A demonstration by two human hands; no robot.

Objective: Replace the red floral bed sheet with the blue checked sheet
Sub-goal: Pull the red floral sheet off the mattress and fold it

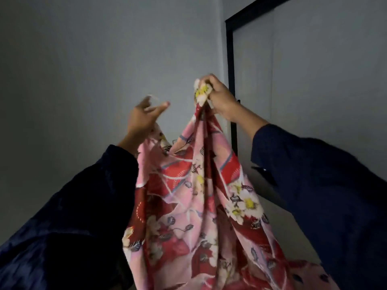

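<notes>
The red floral sheet [199,206] hangs in front of me in long folds, lifted high against the wall. My right hand [219,99] is raised and clenched on a bunched corner of it. My left hand [144,118] is up beside it to the left, fingers spread and blurred; the cloth drapes against its wrist, and I cannot see a firm grip. Both arms wear dark blue sleeves. The blue checked sheet is not in view, and neither is the bed.
A plain grey wall [83,70] fills the left and centre. A dark-framed door [314,80] stands at the right, behind my right arm. The room is dim.
</notes>
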